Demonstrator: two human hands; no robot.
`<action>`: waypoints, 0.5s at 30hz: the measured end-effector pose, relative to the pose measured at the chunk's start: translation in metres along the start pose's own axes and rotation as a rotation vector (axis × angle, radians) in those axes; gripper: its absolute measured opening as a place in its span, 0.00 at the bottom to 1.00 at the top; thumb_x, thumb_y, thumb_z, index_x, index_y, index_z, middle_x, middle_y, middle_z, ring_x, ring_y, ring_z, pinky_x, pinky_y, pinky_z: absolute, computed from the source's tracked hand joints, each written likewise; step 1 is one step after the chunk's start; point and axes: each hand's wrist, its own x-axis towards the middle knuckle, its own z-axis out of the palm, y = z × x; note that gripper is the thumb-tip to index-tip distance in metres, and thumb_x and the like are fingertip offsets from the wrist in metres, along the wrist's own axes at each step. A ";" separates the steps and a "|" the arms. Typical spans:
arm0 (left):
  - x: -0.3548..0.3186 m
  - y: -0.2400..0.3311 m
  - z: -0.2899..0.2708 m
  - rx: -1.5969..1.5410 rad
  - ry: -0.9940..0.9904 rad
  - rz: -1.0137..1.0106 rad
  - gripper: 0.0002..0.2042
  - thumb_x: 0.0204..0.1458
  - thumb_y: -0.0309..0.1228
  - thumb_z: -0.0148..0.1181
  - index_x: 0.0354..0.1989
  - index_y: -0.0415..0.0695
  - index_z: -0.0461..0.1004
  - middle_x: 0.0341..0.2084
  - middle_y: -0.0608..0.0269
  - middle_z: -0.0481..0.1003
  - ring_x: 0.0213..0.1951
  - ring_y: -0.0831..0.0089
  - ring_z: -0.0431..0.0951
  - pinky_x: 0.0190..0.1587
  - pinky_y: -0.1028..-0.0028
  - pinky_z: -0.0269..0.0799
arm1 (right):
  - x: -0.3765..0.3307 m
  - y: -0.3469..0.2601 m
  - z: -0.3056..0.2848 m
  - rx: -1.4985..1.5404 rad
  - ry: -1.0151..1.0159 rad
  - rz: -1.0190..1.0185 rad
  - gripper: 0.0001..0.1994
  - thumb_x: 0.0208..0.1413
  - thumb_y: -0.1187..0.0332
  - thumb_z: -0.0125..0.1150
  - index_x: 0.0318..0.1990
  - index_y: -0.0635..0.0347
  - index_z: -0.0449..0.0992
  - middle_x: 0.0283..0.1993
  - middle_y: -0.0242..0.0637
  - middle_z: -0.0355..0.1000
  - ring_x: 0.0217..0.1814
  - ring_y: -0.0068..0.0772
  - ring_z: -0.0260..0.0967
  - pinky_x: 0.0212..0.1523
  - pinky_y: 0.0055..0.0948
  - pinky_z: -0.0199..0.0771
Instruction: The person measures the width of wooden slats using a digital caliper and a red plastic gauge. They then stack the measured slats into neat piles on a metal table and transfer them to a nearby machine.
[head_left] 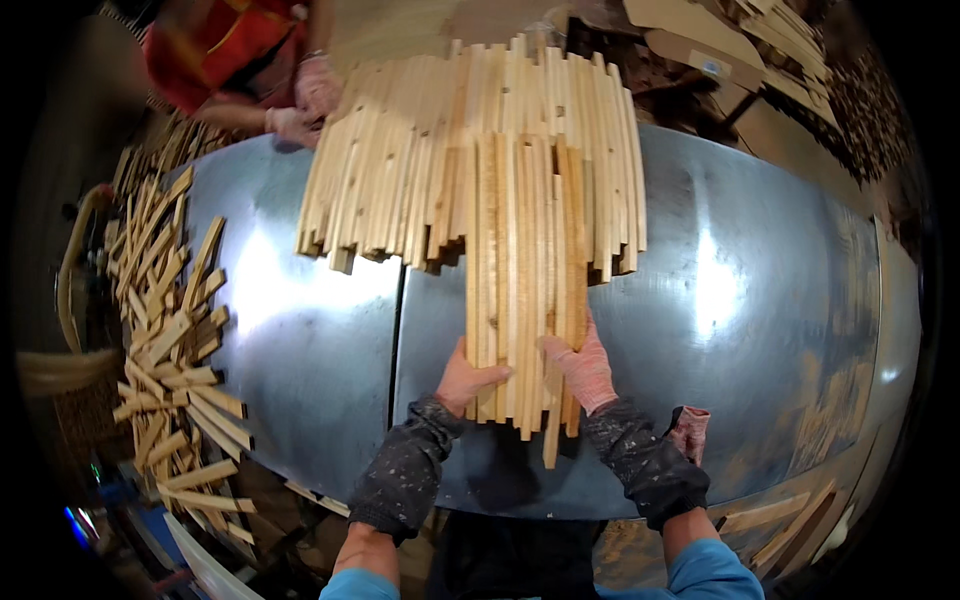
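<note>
A bundle of pale wooden strips (517, 300) lies lengthwise before me, its far end resting over a wider stack of strips (400, 150). My left hand (468, 380), apparently bare, clasps the bundle's left side near the close end, thumb across the top. On the opposite side my right hand (583, 367), in a pinkish glove, presses inward with its thumb on top. The fingers beneath are hidden on both sides. One strip (552, 440) sticks out toward me farther than its neighbours.
Beneath is a shiny metal table (310, 370) with a dark seam. Loose strips (165, 340) heap along its left edge. A pink glove (690, 432) lies near my right forearm. At the far left, another person's gloved hands (305, 105) touch the wide stack. Cardboard (700, 50) stands beyond.
</note>
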 end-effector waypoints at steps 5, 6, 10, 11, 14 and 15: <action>-0.052 -0.037 0.003 -0.195 0.035 0.069 0.39 0.45 0.22 0.80 0.65 0.37 0.63 0.55 0.56 0.75 0.56 0.65 0.77 0.61 0.62 0.75 | -0.052 -0.003 0.007 0.330 -0.140 0.017 0.38 0.56 0.81 0.71 0.74 0.59 0.60 0.60 0.40 0.75 0.57 0.34 0.76 0.57 0.34 0.80; -0.058 -0.057 -0.005 -0.191 0.067 0.131 0.40 0.45 0.24 0.80 0.66 0.37 0.63 0.56 0.55 0.75 0.58 0.65 0.76 0.63 0.62 0.73 | -0.056 0.002 0.012 0.280 -0.158 0.002 0.38 0.56 0.81 0.70 0.74 0.60 0.60 0.61 0.40 0.75 0.58 0.35 0.76 0.58 0.35 0.80; -0.135 -0.071 -0.019 -0.051 0.277 0.235 0.44 0.46 0.28 0.81 0.71 0.38 0.60 0.59 0.56 0.73 0.62 0.68 0.73 0.67 0.63 0.68 | -0.079 0.041 0.035 0.241 -0.306 -0.033 0.38 0.57 0.80 0.71 0.74 0.61 0.60 0.62 0.41 0.74 0.59 0.36 0.75 0.60 0.35 0.79; -0.155 -0.077 -0.022 -0.053 0.337 0.259 0.45 0.45 0.29 0.81 0.71 0.37 0.59 0.60 0.55 0.73 0.63 0.67 0.72 0.68 0.62 0.67 | -0.085 0.043 0.044 0.215 -0.376 -0.050 0.38 0.57 0.79 0.71 0.74 0.61 0.60 0.61 0.41 0.74 0.58 0.36 0.75 0.61 0.35 0.79; -0.254 -0.120 -0.057 -0.104 0.504 0.350 0.47 0.46 0.27 0.81 0.73 0.37 0.57 0.61 0.56 0.72 0.63 0.67 0.72 0.67 0.63 0.68 | -0.152 0.066 0.102 0.082 -0.585 -0.047 0.40 0.56 0.79 0.72 0.75 0.61 0.59 0.61 0.41 0.74 0.58 0.35 0.75 0.60 0.34 0.80; -0.286 -0.123 -0.063 -0.186 0.538 0.369 0.46 0.47 0.26 0.81 0.73 0.38 0.57 0.61 0.56 0.71 0.62 0.67 0.72 0.66 0.64 0.69 | -0.179 0.060 0.119 0.063 -0.640 -0.037 0.39 0.56 0.78 0.72 0.74 0.61 0.60 0.61 0.40 0.74 0.58 0.35 0.75 0.60 0.35 0.79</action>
